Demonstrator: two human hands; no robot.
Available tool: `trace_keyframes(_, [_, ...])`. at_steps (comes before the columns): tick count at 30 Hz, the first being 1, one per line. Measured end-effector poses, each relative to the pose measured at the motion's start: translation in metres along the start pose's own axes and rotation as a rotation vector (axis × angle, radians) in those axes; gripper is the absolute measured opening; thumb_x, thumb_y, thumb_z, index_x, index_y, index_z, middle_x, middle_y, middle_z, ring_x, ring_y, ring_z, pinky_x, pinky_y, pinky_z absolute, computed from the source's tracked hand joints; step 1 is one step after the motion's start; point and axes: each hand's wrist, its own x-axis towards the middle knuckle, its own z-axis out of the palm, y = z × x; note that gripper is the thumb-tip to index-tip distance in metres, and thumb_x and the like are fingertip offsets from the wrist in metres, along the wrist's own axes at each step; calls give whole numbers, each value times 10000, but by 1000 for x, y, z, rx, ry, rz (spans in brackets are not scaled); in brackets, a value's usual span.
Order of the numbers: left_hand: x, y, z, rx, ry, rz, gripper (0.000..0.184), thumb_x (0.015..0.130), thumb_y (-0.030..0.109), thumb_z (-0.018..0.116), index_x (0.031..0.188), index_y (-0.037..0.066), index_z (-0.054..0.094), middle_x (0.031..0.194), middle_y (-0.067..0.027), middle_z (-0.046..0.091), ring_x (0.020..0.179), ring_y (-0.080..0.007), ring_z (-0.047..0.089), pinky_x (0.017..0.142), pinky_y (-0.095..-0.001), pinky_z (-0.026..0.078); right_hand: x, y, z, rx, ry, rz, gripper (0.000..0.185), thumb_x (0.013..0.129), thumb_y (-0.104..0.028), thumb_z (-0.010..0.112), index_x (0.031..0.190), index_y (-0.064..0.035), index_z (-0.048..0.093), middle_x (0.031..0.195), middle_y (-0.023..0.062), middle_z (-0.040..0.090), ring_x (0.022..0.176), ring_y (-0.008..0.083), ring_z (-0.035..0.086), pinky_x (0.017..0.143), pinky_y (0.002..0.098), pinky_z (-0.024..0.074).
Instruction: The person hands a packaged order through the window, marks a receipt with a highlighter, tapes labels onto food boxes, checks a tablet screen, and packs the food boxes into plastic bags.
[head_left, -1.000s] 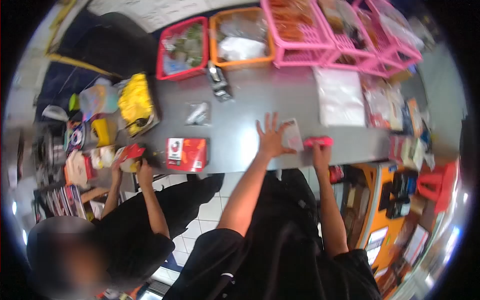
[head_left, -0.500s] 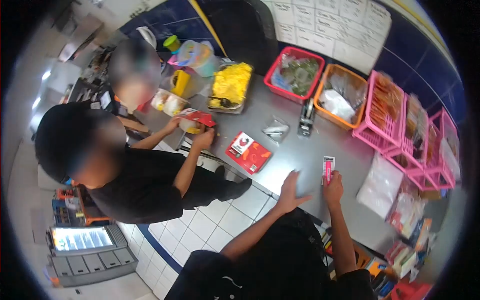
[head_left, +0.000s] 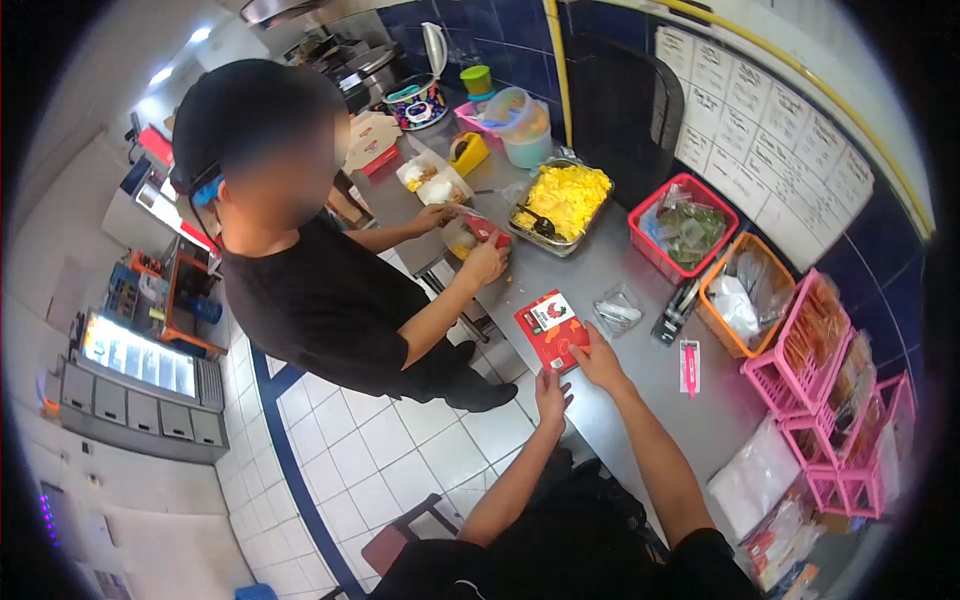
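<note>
A flat red food box (head_left: 548, 335) with a white printed panel lies near the counter's front edge. On its right side my right hand (head_left: 602, 362) grips it, thumb across the top face. My left hand (head_left: 552, 400) is at the near edge of the box, fingers apart and holding nothing that I can see. A pink marker (head_left: 690, 368) rests on a small white printed label (head_left: 697, 386), right of my hands. Beyond the box is a clear plastic bag (head_left: 618, 308) with its contents hard to make out.
To the left, a co-worker (head_left: 310, 290) handles an open red box (head_left: 478, 228) of food. Behind stand a tray of yellow scrambled egg (head_left: 565, 200), a red basket (head_left: 640, 245), an orange basket (head_left: 768, 345) and pink baskets (head_left: 790, 400). Clear bags (head_left: 752, 468) lie at right.
My right hand has let go of the pink marker, which now lies on the label, and has moved left onto the red box. My left hand has come to its near edge. The view has swung left.
</note>
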Motion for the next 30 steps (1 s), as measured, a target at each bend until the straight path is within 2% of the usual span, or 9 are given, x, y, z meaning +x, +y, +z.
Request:
trace_keyframes(5, [12, -16, -35, -1, -80, 128, 349, 1013, 378, 567, 1263, 139, 519, 1080, -46, 600, 971, -229, 645, 807, -416, 561, -2, 9, 7, -70, -63, 18, 575, 845, -365, 763, 1247, -6, 562, 1130, 223, 682, 1082, 405, 653, 916, 452, 524])
trace_keyframes(9, [-35, 13, -69, 153, -182, -97, 294, 1017, 385, 584, 1189, 147, 571, 1057, -20, 610, 1037, -200, 638, 865, -403, 554, -78, -14, -24, -17, -119, 373, 750, 727, -364, 864, 1242, 8, 467, 981, 246, 697, 935, 403, 703, 789, 453, 566])
trace_keyframes(10, [-42, 19, -80, 278, -226, -78, 292, 1019, 376, 586, 1177, 130, 586, 1072, -23, 619, 1033, -190, 639, 871, -395, 552, -106, -9, -19, -42, -39, 266, 768, 726, -364, 866, 1240, 18, 442, 937, 245, 699, 871, 398, 708, 753, 450, 569])
trace_keyframes(13, [-38, 7, -89, 547, -424, 65, 335, 1024, 338, 595, 1192, 48, 603, 1096, -47, 637, 994, -162, 638, 867, -340, 548, -182, -19, -48, 319, -337, 603, 599, 760, -352, 851, 1097, 22, 526, 778, 149, 675, 789, 210, 697, 693, 380, 544])
trace_keyframes(16, [-28, 13, -61, 610, -451, 209, 479, 1001, 192, 639, 1405, 2, 464, 1143, -115, 629, 1026, -167, 633, 892, -301, 542, -218, 7, -65, -104, -772, 320, 417, 811, -300, 813, 1020, -22, 584, 741, 93, 645, 787, 180, 675, 692, 353, 527])
trace_keyframes(18, [-28, 16, -33, 616, -520, 267, 669, 930, 219, 726, 1469, 9, 390, 1341, -214, 528, 1190, -273, 579, 972, -364, 516, -226, 1, -101, 330, -380, 196, 319, 835, -266, 785, 999, -55, 611, 832, 98, 656, 754, 236, 662, 679, 380, 520])
trace_keyframes(21, [-42, 26, 3, 1044, -773, 772, 1143, 652, 369, 930, 1538, 36, 289, 1565, -270, 299, 1450, -450, 314, 1153, -549, 329, -206, -10, -143, -66, 86, 148, 393, 850, -273, 759, 1147, -69, 604, 1114, 151, 631, 1009, 328, 625, 867, 420, 491])
trace_keyframes(23, [-79, 55, 40, 1610, -875, 897, 1423, 430, 413, 972, 1575, 60, 204, 1624, -209, 209, 1508, -455, 148, 1189, -633, 174, -194, 5, -145, -266, 239, 7, 438, 860, -275, 746, 1213, -70, 590, 1203, 167, 606, 1104, 351, 595, 937, 435, 468])
trace_keyframes(30, [-55, 46, 77, 1887, -1184, 1079, 1469, 366, 361, 980, 1583, 102, 197, 1630, -133, 224, 1521, -384, 150, 1189, -653, 168, -208, 20, -64, -139, 371, 275, 485, 962, -217, 630, 1360, 4, 464, 1298, 229, 559, 1195, 414, 526, 1006, 488, 421])
